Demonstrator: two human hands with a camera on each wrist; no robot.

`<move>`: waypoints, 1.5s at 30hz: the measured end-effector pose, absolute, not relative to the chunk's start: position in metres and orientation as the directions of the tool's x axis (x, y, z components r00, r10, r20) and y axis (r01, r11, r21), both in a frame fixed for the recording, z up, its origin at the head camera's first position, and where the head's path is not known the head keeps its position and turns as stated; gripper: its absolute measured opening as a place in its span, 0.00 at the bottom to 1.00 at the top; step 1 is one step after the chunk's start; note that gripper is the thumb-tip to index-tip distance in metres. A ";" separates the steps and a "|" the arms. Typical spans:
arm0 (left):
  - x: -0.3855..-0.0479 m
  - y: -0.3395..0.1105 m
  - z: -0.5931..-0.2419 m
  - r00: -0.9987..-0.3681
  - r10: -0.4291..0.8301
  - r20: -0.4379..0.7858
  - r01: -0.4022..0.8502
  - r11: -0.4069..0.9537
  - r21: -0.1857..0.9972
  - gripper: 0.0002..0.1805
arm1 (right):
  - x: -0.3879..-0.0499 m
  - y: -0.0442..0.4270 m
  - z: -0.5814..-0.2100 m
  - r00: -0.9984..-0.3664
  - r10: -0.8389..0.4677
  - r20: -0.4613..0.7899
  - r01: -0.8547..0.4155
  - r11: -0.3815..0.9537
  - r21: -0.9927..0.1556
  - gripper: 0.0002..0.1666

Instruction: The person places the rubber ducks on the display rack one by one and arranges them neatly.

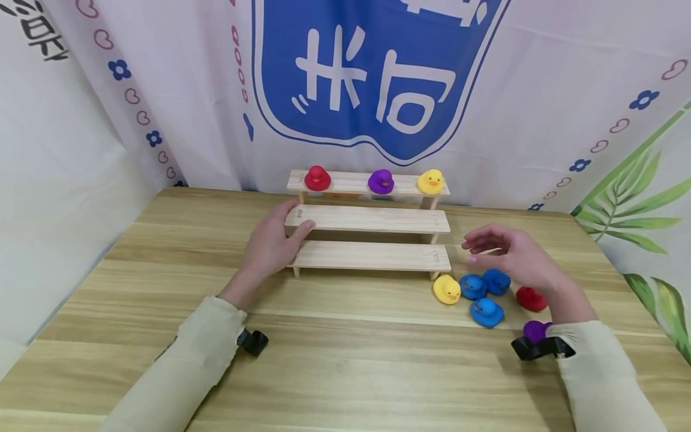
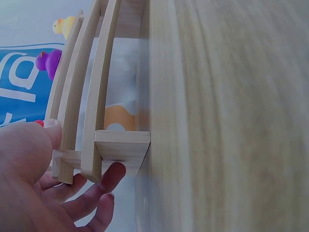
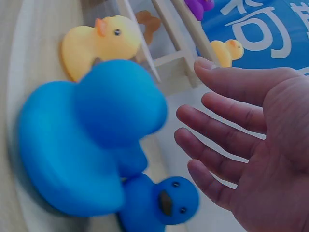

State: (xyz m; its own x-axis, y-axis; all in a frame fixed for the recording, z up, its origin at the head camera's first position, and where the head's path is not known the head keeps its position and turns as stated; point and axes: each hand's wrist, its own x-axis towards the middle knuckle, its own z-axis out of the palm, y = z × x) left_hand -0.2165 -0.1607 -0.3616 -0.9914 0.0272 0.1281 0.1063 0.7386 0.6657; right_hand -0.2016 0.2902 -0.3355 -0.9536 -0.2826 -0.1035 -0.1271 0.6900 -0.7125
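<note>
A three-tier wooden shelf stands on the table. Its left end is gripped by my left hand, with the thumb over the middle tier and the other fingers around the end, as the left wrist view shows. A red duck, a purple duck and a yellow duck sit on the top tier. My right hand hovers right of the shelf, fingers loosely extended and holding nothing. Nearest to it are blue rubber ducks; another yellow duck sits by the shelf's front right leg.
Another red duck lies beside the right forearm. A purple duck is partly hidden behind the right wrist's black camera mount. A printed white and blue cloth hangs behind the wooden table.
</note>
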 end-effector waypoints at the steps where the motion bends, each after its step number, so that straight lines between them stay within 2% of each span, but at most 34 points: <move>1: -0.216 -0.161 -0.361 -0.991 0.027 0.128 0.106 0.738 0.666 0.38 | -0.201 0.292 -0.334 -0.955 -0.281 -0.098 -0.131 0.692 -0.710 0.29; 7: -0.217 -0.160 -0.360 -0.992 0.028 0.123 0.104 0.740 0.665 0.38 | -0.199 0.306 -0.330 -0.955 -0.284 -0.079 -0.152 0.704 -0.693 0.30; 28: -0.219 -0.160 -0.356 -0.992 0.032 0.123 0.106 0.744 0.660 0.38 | -0.198 0.355 -0.345 -0.911 -0.371 -0.181 -0.160 0.721 -0.674 0.29; 38: -0.218 -0.159 -0.355 -0.992 0.035 0.121 0.107 0.738 0.666 0.38 | -0.198 0.358 -0.350 -0.875 -0.421 -0.240 -0.166 0.725 -0.668 0.30; 45: -0.216 -0.160 -0.359 -0.993 0.033 0.116 0.102 0.737 0.668 0.38 | -0.199 0.356 -0.353 -0.855 -0.446 -0.264 -0.162 0.714 -0.681 0.25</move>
